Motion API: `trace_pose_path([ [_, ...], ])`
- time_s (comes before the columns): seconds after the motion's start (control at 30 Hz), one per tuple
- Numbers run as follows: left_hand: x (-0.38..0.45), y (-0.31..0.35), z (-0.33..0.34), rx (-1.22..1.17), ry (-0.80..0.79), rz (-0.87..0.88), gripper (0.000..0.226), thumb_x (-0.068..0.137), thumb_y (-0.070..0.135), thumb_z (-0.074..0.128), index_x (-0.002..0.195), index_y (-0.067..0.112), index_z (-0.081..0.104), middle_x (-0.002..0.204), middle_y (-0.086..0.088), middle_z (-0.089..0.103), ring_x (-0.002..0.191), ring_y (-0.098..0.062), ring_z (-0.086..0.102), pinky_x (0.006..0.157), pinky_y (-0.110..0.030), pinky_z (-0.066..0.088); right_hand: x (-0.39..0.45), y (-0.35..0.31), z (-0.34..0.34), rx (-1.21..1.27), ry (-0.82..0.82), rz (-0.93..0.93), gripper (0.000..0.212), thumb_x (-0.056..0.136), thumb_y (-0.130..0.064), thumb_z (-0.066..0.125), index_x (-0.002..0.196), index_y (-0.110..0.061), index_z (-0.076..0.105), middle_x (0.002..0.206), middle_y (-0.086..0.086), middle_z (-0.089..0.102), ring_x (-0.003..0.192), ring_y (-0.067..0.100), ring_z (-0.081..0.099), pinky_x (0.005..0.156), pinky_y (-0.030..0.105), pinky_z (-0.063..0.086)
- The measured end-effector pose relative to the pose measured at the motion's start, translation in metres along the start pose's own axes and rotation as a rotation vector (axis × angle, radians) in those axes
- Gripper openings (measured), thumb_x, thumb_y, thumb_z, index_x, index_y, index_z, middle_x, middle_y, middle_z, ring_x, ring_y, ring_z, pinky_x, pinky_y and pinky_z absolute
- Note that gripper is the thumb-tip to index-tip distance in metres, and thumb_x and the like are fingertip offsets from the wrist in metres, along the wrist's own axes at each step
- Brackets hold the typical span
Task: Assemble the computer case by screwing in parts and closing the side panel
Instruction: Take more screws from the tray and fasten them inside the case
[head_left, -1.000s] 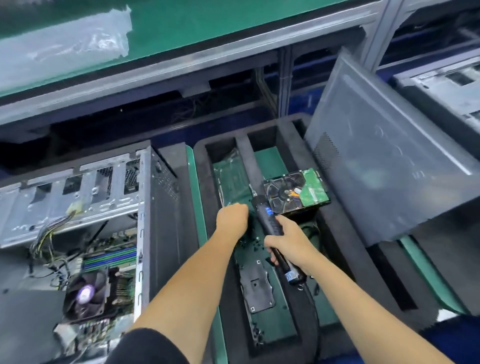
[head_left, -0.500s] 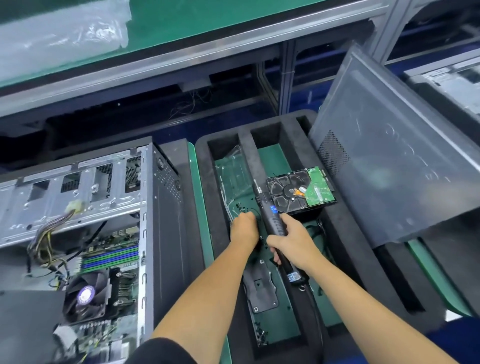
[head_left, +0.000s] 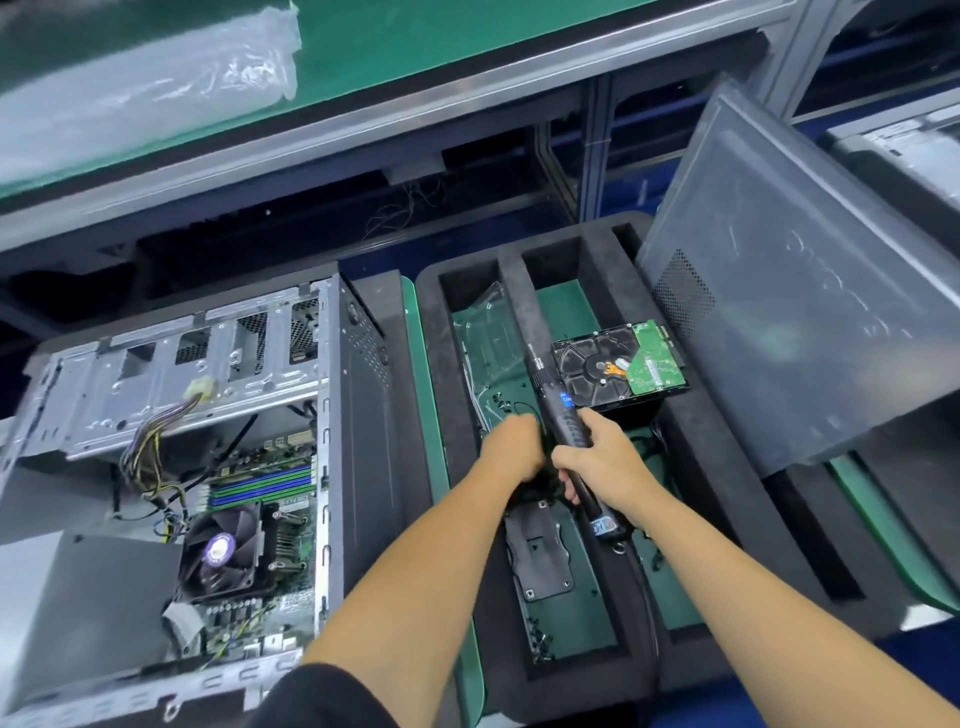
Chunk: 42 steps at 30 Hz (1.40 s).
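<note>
The open computer case (head_left: 332, 415) lies on its side at the left, its motherboard and CPU fan (head_left: 223, 551) exposed. To its right is a black foam tray (head_left: 431, 364). My right hand (head_left: 608, 467) grips a black electric screwdriver (head_left: 569, 423) with its tip pointing away over the tray. My left hand (head_left: 514, 452) is down in the tray's left compartment beside the screwdriver. Its fingers are curled under, hiding what they hold. Small loose screws (head_left: 501, 402) lie just beyond it. The grey side panel (head_left: 810, 322) leans tilted at the right.
A hard drive (head_left: 618, 366) rests on the tray's foam ridge, circuit board up. A black bracket plate (head_left: 540, 556) and more screws (head_left: 540, 639) lie nearer me in the compartment. A clear plastic bag (head_left: 145, 78) sits on the green upper shelf. Another case stands far right.
My left hand has drawn back toward me from the screws and closed into a fist beside the screwdriver. The right hand keeps its grip on the screwdriver.
</note>
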<state>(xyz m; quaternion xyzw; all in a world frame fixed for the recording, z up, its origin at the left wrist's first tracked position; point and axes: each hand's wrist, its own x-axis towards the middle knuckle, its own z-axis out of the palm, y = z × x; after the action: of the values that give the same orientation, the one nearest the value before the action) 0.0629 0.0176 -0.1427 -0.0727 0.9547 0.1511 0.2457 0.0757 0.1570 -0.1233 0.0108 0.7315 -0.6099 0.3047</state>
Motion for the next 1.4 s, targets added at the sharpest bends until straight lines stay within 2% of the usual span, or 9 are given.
trace_pose_path([
  [0.17, 0.013, -0.008, -0.026, 0.277, 0.099, 0.005, 0.020, 0.085, -0.002, 0.049, 0.103, 0.003, 0.057, 0.109, -0.017, 0.062, 0.099, -0.034, 0.061, 0.080, -0.038, 0.046, 0.001, 0.002, -0.002, 0.028, -0.021, 0.003, 0.033, 0.070, -0.015, 0.063, 0.102, -0.015, 0.056, 0.060, 0.008, 0.061, 0.044, 0.025, 0.056, 0.047, 0.033, 0.049],
  [0.33, 0.009, -0.015, -0.018, 0.392, -0.081, 0.099, 0.024, 0.087, 0.006, 0.055, 0.111, 0.004, 0.054, 0.113, -0.014, 0.059, 0.098, -0.034, 0.061, 0.075, -0.039, 0.047, 0.003, 0.003, -0.002, 0.040, -0.003, 0.019, 0.036, 0.070, -0.012, 0.063, 0.103, -0.002, 0.054, 0.057, 0.008, 0.060, 0.044, 0.024, 0.055, 0.046, 0.032, 0.050],
  [0.47, 0.003, -0.005, -0.002, 0.195, -0.239, 0.153, 0.032, 0.078, 0.026, 0.074, 0.103, 0.010, 0.061, 0.105, -0.011, 0.064, 0.090, -0.028, 0.061, 0.072, -0.031, 0.048, 0.005, 0.003, -0.001, 0.036, 0.024, 0.029, 0.040, 0.065, -0.016, 0.062, 0.098, 0.005, 0.053, 0.055, 0.009, 0.060, 0.041, 0.024, 0.054, 0.045, 0.032, 0.049],
  [0.57, 0.000, -0.002, 0.010, 0.083, -0.294, 0.189, 0.022, 0.075, 0.021, 0.076, 0.090, 0.018, 0.060, 0.104, -0.008, 0.067, 0.091, -0.026, 0.061, 0.083, -0.033, 0.051, 0.005, 0.002, 0.000, 0.020, 0.028, 0.020, 0.031, 0.065, -0.017, 0.063, 0.090, -0.001, 0.054, 0.056, 0.009, 0.061, 0.042, 0.024, 0.054, 0.046, 0.032, 0.049],
  [0.83, -0.007, -0.003, 0.000, 0.141, -0.253, 0.241, 0.025, 0.083, 0.010, 0.060, 0.108, 0.009, 0.061, 0.111, -0.013, 0.063, 0.100, -0.031, 0.060, 0.085, -0.037, 0.051, 0.005, 0.000, 0.000, -0.011, 0.031, 0.004, 0.018, 0.073, -0.009, 0.063, 0.089, -0.005, 0.055, 0.057, 0.010, 0.061, 0.044, 0.026, 0.056, 0.048, 0.034, 0.051],
  [1.03, -0.017, -0.003, 0.003, 0.063, -0.437, 0.288, 0.037, 0.073, 0.001, 0.072, 0.101, 0.017, 0.054, 0.113, -0.007, 0.061, 0.101, -0.025, 0.056, 0.091, -0.034, 0.047, 0.003, -0.001, -0.001, -0.022, 0.037, 0.011, 0.019, 0.081, -0.004, 0.062, 0.096, 0.003, 0.054, 0.058, 0.012, 0.061, 0.043, 0.026, 0.055, 0.047, 0.033, 0.050],
  [1.13, -0.017, -0.004, 0.006, 0.096, -0.418, 0.295, 0.034, 0.076, -0.001, 0.064, 0.099, 0.020, 0.052, 0.112, -0.005, 0.060, 0.098, -0.024, 0.056, 0.088, -0.033, 0.048, 0.002, -0.003, -0.002, -0.027, 0.026, 0.005, 0.016, 0.081, -0.003, 0.062, 0.094, 0.002, 0.054, 0.056, 0.010, 0.060, 0.041, 0.024, 0.054, 0.046, 0.032, 0.049],
  [1.3, -0.018, -0.003, 0.012, 0.312, -0.384, 0.314, 0.041, 0.082, 0.006, 0.060, 0.121, 0.017, 0.051, 0.118, -0.006, 0.057, 0.102, -0.027, 0.058, 0.083, -0.034, 0.048, 0.002, -0.004, -0.002, -0.028, -0.004, -0.003, 0.017, 0.075, -0.009, 0.063, 0.087, -0.005, 0.052, 0.054, 0.008, 0.061, 0.040, 0.023, 0.054, 0.043, 0.030, 0.047],
  [1.4, -0.019, -0.002, 0.012, 0.276, -0.355, 0.310, 0.042, 0.083, 0.003, 0.058, 0.122, 0.019, 0.051, 0.118, -0.005, 0.057, 0.102, -0.026, 0.057, 0.078, -0.030, 0.045, 0.002, -0.003, -0.001, -0.033, -0.010, -0.007, 0.020, 0.071, -0.015, 0.062, 0.086, -0.007, 0.052, 0.053, 0.007, 0.061, 0.040, 0.023, 0.054, 0.042, 0.030, 0.047],
])
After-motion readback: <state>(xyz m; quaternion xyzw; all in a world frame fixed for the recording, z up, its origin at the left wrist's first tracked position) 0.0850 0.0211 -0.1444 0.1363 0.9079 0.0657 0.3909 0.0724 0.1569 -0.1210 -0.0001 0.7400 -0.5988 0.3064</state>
